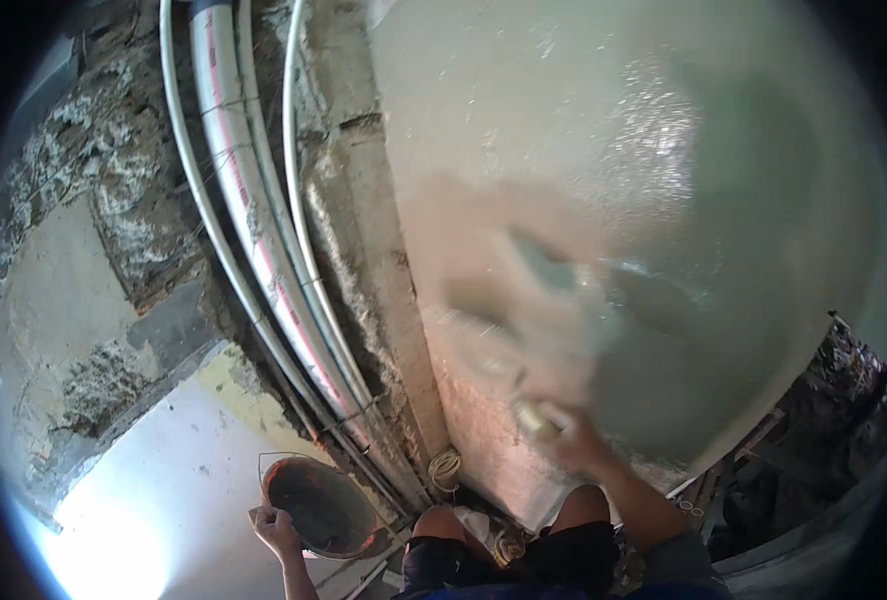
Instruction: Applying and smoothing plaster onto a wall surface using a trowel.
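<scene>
My right hand (575, 445) reaches up from the lower right and is closed around a pale yellow tool (536, 420), perhaps a brush. Motion smears its far end, so its exact kind is not clear. That tool is close against a broad wet plastered wall (523, 90), which shines in patches. At the lower left, my left hand (279, 530) is closed on a small tan block-like thing (255, 516), mostly hidden by the fingers. This hand is beside the rim of a dark round bucket (323, 505) with a thin wire handle and grey material inside.
White and grey pipes (253, 220) run up a rough channel left of the plaster. A coil of pale cord (444, 465) lies at their lower end. Broken masonry (103, 220) is further left, and dark debris (843, 370) lies at the right. My knees (508, 520) are below.
</scene>
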Available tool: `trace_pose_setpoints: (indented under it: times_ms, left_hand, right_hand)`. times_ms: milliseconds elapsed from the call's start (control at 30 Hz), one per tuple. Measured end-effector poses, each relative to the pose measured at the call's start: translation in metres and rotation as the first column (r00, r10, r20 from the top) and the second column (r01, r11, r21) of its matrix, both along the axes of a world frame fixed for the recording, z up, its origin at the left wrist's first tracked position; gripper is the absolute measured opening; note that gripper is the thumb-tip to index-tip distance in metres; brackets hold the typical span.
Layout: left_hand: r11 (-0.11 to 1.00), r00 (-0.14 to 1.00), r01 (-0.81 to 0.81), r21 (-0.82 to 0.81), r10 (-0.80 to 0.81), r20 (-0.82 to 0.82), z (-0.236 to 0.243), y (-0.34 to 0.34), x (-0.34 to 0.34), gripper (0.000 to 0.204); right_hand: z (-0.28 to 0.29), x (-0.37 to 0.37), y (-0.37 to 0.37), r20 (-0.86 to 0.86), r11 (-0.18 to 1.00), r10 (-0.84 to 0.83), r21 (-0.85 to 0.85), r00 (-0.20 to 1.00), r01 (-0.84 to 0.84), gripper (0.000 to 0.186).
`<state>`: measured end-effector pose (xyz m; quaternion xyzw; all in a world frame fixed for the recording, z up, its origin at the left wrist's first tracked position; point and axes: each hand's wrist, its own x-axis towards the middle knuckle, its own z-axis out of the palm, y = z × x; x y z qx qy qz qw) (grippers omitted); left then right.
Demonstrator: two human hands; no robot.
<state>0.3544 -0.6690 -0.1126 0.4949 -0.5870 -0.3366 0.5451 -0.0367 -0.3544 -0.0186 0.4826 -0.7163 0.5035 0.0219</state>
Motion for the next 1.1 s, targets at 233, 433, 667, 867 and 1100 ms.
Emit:
trace_pose_setpoints:
  times_ms: [233,433,667,867,1100]
  left_hand:
    - [0.944,0.962,0.265,-0.197,-0.246,0.117,0.018,0.004,-0.117,0.009]
    - [0.849,0.895,0.409,-0.335,-0.445,-0.035,0.059,0.058,-0.192,0.009]
    - [0.735,0.836,0.485,-0.475,-0.548,0.006,0.06,0.069,-0.211,0.011]
    - [0.705,0.813,0.532,-0.47,-0.579,0.052,0.07,0.104,-0.235,0.014]
    - [0.716,0.816,0.552,-0.427,-0.568,0.104,0.068,0.105,-0.246,0.011]
  right_hand:
    - [-0.07,0.059,-0.065,-0.213,0.855,0.245,0.508,0.946,-0.107,0.05]
    - [-0.058,0.077,-0.058,-0.313,0.823,0.213,0.568,0.925,0.003,0.036]
    - [-0.062,0.028,0.007,-0.485,0.76,0.399,0.65,0.779,0.015,0.039]
    - [-0.053,0.043,-0.004,-0.438,0.852,0.143,0.51,0.887,0.115,0.054]
    - [-0.029,0.058,0.037,-0.294,0.561,0.287,0.823,0.912,0.089,0.042]
